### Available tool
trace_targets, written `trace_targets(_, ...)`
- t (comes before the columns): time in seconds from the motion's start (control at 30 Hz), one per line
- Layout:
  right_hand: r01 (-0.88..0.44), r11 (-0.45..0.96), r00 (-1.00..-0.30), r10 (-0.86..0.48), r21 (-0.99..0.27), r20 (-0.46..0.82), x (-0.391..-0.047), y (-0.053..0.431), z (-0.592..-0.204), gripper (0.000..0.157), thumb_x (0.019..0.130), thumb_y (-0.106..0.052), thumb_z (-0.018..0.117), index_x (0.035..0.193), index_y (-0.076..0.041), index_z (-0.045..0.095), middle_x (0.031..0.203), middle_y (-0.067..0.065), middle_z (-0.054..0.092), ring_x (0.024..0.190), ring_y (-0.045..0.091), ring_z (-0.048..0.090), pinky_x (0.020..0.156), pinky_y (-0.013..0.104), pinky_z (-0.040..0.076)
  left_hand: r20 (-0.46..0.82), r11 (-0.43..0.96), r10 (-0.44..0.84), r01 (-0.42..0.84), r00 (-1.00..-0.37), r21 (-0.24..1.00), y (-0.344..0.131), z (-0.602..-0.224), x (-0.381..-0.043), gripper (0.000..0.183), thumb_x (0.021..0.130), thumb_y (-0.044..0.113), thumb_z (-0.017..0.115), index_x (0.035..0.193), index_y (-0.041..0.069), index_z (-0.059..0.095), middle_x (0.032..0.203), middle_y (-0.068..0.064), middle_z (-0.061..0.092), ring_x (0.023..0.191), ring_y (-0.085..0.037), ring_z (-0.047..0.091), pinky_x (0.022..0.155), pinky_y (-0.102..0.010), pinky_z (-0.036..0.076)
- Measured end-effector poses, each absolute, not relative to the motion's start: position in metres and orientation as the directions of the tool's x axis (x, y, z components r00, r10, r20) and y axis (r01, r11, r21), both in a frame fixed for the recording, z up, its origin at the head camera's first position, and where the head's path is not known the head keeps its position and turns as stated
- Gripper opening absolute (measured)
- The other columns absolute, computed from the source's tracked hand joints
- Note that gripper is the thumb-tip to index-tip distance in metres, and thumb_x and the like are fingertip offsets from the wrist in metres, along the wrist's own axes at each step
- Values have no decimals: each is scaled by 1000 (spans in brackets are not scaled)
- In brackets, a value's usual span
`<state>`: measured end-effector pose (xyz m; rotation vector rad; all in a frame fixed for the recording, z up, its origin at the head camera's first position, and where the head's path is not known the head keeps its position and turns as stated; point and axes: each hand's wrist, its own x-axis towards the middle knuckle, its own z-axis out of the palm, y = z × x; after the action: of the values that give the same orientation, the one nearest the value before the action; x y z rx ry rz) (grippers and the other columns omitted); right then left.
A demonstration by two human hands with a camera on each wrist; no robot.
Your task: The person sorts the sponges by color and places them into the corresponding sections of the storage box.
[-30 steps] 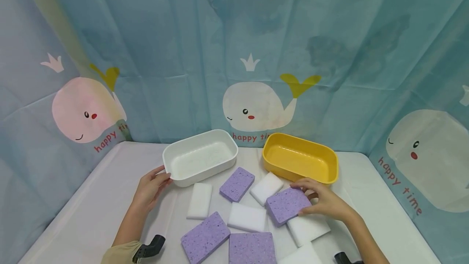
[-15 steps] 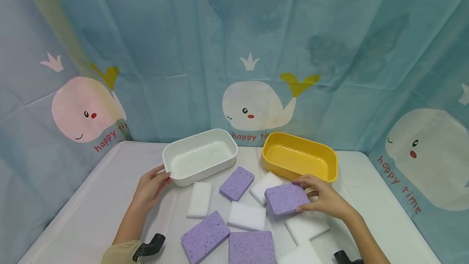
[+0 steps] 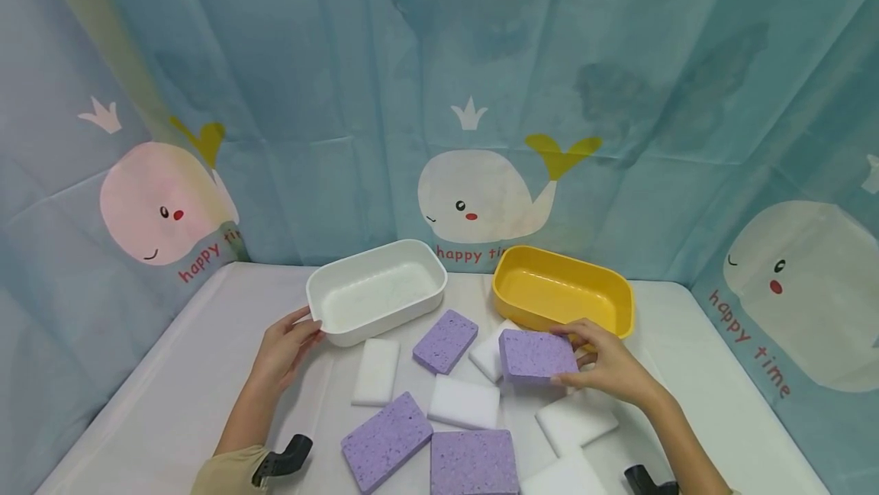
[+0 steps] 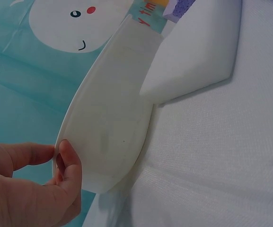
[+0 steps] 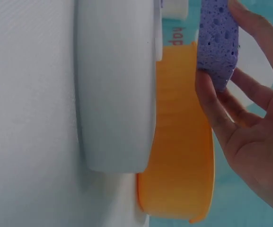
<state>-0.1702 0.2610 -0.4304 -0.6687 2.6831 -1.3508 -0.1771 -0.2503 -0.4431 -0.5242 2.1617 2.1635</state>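
Note:
My left hand point(image 3: 283, 351) pinches the rim of the white tub point(image 3: 378, 293) at its near left corner; in the left wrist view, thumb and finger point(image 4: 69, 163) meet over that rim. My right hand point(image 3: 607, 365) grips a purple sponge point(image 3: 539, 356) by its right end, between thumb and fingers. In the right wrist view the held sponge point(image 5: 217, 42) is lifted above the table, past the white sponge lying there. Right behind the right hand stands the yellow tub point(image 3: 563, 293). Both tubs have bare insides.
Around the hands lie several more sponges, such as a small purple sponge point(image 3: 445, 341), a large purple sponge point(image 3: 474, 462), a white sponge point(image 3: 463, 401) and another white sponge point(image 3: 575, 420). A blue printed curtain point(image 3: 330, 98) hangs behind the white table point(image 3: 172, 396).
The right hand has raised the purple sponge off the white one beneath and tilted it more upright, moving slightly toward the yellow tub. The left hand keeps its hold on the white tub.

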Motion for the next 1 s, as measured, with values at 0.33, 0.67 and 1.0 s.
trace_targets(0.33, -338, 590, -925, -354, -733, 141, -174, 251, -427, 60, 75, -23, 97, 123, -3, 67, 117, 9, 64, 98, 22, 61, 80, 22, 60, -264, -38, -211, -262, -941, 964, -249, -441, -177, 64, 107, 6, 56, 163, -5, 27, 133, -18, 58, 93, -2, 68, 87, -13, 57)
trace_targets(0.67, -380, 641, -921, -326, -666, 212, -181, 242, -423, 58, 74, -25, 97, 120, -5, 67, 114, 6, 65, 101, 22, 59, 85, 23, 59, -258, -49, -209, -253, -943, 966, -249, -441, -176, 65, 107, 5, 57, 163, -6, 27, 127, -15, 60, 92, -2, 68, 86, -13, 58)
trace_targets(1.0, -391, 664, -918, -331, -637, 219, -187, 232, -415, 58, 74, -25, 97, 119, -3, 66, 113, 7, 65, 99, 23, 59, 83, 25, 60, -245, -52, -227, -240, -943, 969, -250, -442, -176, 64, 105, 5, 57, 161, -8, 30, 123, -14, 62, 90, -3, 69, 85, -13, 58)
